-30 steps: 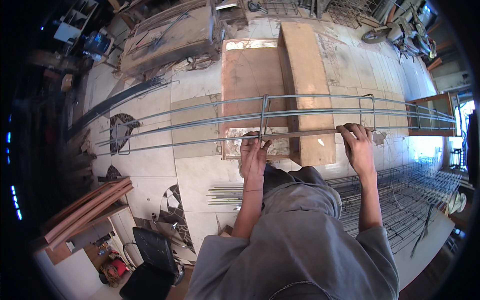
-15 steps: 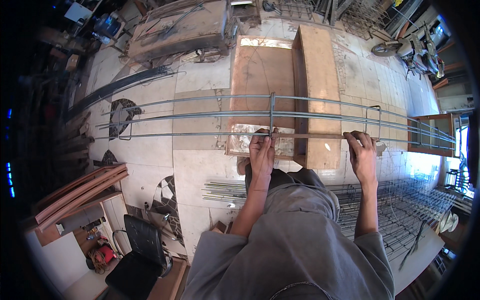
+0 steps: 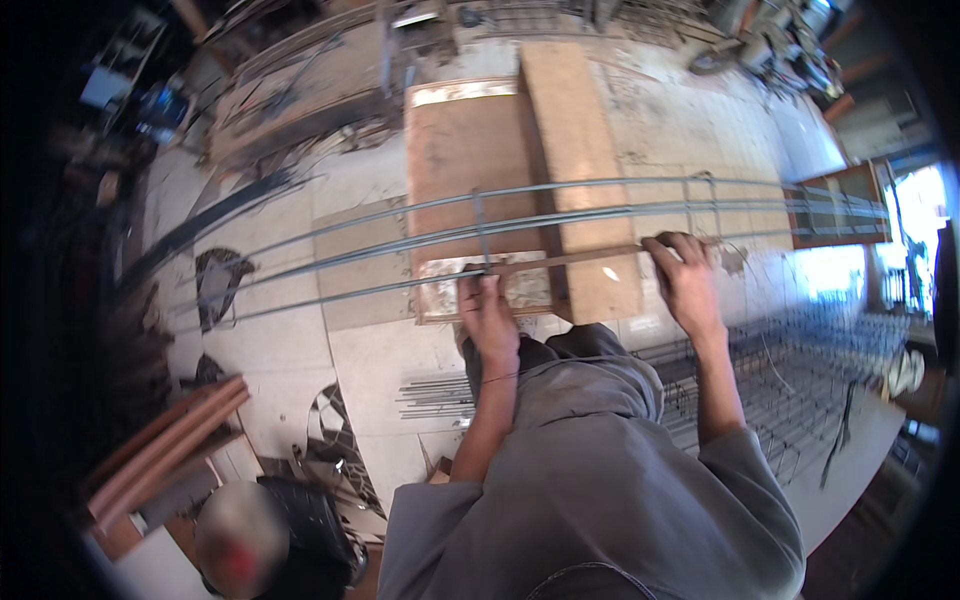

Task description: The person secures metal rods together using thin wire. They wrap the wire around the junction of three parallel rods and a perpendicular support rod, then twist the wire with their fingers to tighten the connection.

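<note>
A long rebar cage of grey steel rods runs crosswise in front of me, with square stirrups around its rods. My left hand is closed at the near rod, where a stirrup meets it, and pinches the left end of a thin brown strip. That strip lies along the near side of the cage, tilted slightly up to the right. Its right end is between the closed fingers of my right hand, close to another stirrup. Motion blur softens the fingertips.
Below the cage is a shallow wooden box beside a tall plywood box. Wire mesh lies at right, thin rods by my legs. A black chair and reddish timber are at lower left; a motorcycle stands far right.
The view has turned, so the surroundings sit farther left and the cage slants more. Both hands keep their hold on the strip, which now tilts up toward the right.
</note>
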Action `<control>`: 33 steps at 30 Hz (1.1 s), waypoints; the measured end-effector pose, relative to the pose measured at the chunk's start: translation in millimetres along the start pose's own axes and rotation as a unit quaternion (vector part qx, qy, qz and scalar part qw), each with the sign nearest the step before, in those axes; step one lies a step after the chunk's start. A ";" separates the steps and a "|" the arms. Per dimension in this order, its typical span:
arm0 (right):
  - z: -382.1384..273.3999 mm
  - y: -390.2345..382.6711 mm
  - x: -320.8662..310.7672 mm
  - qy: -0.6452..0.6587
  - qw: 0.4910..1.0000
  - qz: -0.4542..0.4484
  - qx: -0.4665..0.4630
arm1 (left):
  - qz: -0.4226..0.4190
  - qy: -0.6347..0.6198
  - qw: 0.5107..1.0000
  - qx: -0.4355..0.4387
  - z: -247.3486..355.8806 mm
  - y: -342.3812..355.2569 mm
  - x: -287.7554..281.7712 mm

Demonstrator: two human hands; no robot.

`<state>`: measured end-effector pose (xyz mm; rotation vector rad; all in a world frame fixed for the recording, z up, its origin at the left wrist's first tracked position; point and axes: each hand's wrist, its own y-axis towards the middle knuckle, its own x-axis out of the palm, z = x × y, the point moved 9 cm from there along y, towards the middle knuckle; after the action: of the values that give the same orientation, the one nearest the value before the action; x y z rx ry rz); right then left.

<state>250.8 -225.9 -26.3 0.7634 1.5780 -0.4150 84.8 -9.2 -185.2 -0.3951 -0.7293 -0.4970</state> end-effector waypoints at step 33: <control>-69.8 30.5 -2.0 0.158 0.983 0.041 -0.084 | -0.004 0.073 0.996 -0.060 8.5 10.2 -22.3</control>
<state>220.4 -158.5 -7.8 0.7871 1.8437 -0.0987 71.6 9.8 -197.1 -0.4629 -0.5625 -0.5726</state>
